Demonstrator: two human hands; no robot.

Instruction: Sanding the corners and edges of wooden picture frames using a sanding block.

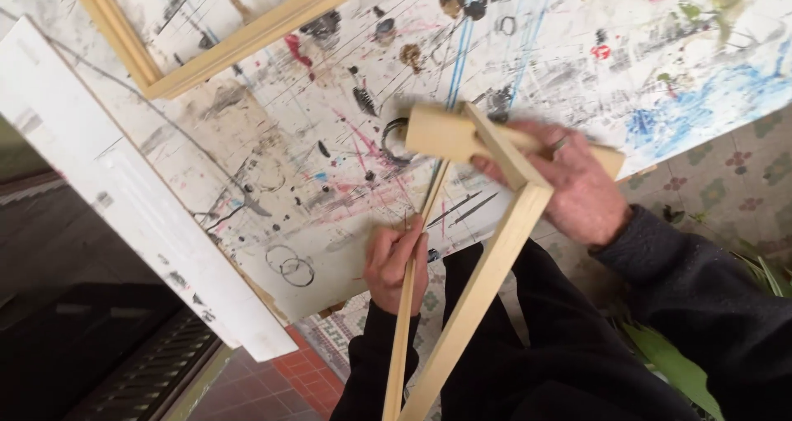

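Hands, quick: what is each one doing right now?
Left hand: closed around a thin wooden bar.
Right hand: closed on the handle of a wooden mallet.

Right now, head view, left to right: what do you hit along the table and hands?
White board leaning at the table edge → finished wooden frame on the paint-marked table → left hand gripping a thin wooden bar → wooden mallet → right hand.
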